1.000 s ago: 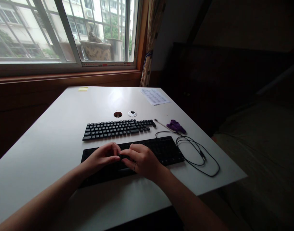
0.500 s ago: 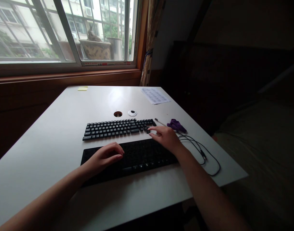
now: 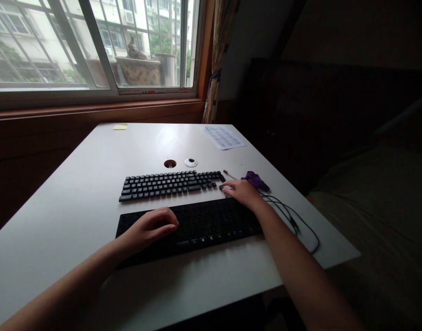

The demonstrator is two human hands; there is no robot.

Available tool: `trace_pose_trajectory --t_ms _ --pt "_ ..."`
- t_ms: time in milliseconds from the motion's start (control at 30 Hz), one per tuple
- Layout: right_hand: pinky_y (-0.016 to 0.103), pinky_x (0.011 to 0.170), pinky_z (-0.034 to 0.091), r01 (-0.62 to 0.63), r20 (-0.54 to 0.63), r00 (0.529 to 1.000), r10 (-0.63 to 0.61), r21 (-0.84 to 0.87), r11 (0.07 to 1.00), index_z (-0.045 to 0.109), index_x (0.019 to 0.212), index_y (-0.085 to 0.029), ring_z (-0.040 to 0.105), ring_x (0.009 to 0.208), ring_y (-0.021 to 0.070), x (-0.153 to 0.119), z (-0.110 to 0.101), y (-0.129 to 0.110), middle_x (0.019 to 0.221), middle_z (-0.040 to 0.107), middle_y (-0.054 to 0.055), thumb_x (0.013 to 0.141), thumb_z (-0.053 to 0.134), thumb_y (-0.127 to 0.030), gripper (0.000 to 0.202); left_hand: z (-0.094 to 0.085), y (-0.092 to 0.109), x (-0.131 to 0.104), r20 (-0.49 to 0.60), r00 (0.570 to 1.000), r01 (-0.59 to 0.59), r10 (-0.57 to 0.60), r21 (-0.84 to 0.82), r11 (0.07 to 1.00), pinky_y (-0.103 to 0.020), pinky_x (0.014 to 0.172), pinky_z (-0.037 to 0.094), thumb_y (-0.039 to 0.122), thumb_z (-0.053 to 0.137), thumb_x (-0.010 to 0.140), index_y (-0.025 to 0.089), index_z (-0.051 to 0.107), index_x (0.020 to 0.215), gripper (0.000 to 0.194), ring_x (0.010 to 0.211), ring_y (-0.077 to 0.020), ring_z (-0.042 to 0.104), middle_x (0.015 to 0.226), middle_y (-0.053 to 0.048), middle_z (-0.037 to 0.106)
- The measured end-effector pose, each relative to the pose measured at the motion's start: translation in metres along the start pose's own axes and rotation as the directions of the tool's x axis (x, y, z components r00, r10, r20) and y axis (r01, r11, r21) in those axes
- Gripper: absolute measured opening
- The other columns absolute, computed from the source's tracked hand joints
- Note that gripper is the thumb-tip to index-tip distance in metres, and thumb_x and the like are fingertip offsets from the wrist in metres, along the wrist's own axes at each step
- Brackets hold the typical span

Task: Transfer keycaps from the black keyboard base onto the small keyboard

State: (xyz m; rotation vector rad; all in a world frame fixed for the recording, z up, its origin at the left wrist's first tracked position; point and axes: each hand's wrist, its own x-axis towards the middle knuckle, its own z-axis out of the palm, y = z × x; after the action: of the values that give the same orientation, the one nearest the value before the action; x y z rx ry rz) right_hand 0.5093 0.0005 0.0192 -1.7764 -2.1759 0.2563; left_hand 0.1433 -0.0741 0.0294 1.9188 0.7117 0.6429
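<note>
Loose black keycaps (image 3: 162, 183) lie in rows on the white table, laid out like a keyboard. In front of them is a black keyboard base (image 3: 204, 223), its key area stripped of caps. My left hand (image 3: 153, 225) rests over the base's left half with fingers loosely bent, a gap between thumb and forefinger, and nothing visible in it. Past the right end of the laid-out rows, my right hand (image 3: 243, 192) pinches a small dark keycap (image 3: 221, 187) between thumb and forefinger, at table level.
Beyond my right hand are a purple cloth (image 3: 255, 180), a thin tool (image 3: 228, 174) partly hidden and a black cable (image 3: 305, 225). Farther back are a round hole (image 3: 170, 163), its white cover (image 3: 190, 162), printed paper (image 3: 225, 138) and a yellow note (image 3: 120, 127).
My right hand has moved slightly right, away from the small keycaps at the end of the rows. My left hand stays in place on the keyboard base.
</note>
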Motion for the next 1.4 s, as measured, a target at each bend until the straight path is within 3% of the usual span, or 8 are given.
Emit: trace_pose_trajectory --t_ms 300,433,533,1033,1400 --pt "0.027 0.071 0.049 -0.008 -0.002 1.0 0.008 -0.051 0.999 0.073 0.111 -0.026 0.069 0.081 0.0202 0.002 0.002 0.004 0.099 0.076 0.006 0.086 0.063 -0.034 0.029 0.0 0.003 0.001 0.002 1.0 -0.004 0.004 0.006 1.0 -0.029 0.083 0.047 0.031 0.057 0.094 0.017 0.066 0.093 0.016 0.089 -0.0184 0.06 0.095 -0.006 0.064" --pt "0.028 0.08 0.05 0.068 -0.081 0.994 -0.071 -0.039 0.997 0.069 0.12 -0.028 0.068 0.088 0.0194 -0.006 0.003 0.007 0.112 0.072 0.005 0.087 0.062 -0.03 0.034 0.0 0.003 0.0 0.007 1.0 0.004 -0.004 0.007 1.0 -0.029 0.083 0.047 0.031 0.056 0.094 0.018 0.065 0.094 0.016 0.09 -0.0184 0.06 0.096 -0.007 0.064" --pt "0.027 0.081 0.05 0.113 -0.1 0.988 -0.119 -0.068 0.991 0.069 0.12 -0.03 0.067 0.087 0.0174 -0.013 0.005 0.007 0.109 0.072 0.004 0.09 0.057 -0.028 0.032 0.0 0.003 0.0 0.008 1.0 -0.003 0.003 0.012 1.0 -0.029 0.081 0.047 0.031 0.056 0.094 0.017 0.065 0.094 0.017 0.089 -0.0183 0.06 0.095 -0.007 0.064" --pt "0.026 0.072 0.047 0.081 -0.002 0.997 -0.083 -0.221 0.972 0.062 0.129 -0.036 0.064 0.085 0.0172 -0.009 0.006 0.005 0.103 0.069 0.002 0.093 0.046 -0.027 0.04 0.001 0.003 0.0 0.022 1.0 -0.015 0.015 0.025 1.0 -0.028 0.081 0.047 0.031 0.054 0.096 0.016 0.064 0.094 0.018 0.088 -0.0163 0.059 0.094 -0.006 0.063" --pt "0.027 0.075 0.047 0.065 0.022 0.998 -0.061 -0.231 0.971 0.06 0.132 -0.036 0.064 0.09 0.0175 -0.01 0.003 0.0 0.106 0.069 0.002 0.092 0.045 -0.022 0.044 0.001 0.003 0.0 0.021 1.0 -0.015 0.014 0.035 0.999 -0.028 0.082 0.047 0.03 0.053 0.096 0.016 0.064 0.094 0.018 0.088 -0.016 0.059 0.094 -0.006 0.062"
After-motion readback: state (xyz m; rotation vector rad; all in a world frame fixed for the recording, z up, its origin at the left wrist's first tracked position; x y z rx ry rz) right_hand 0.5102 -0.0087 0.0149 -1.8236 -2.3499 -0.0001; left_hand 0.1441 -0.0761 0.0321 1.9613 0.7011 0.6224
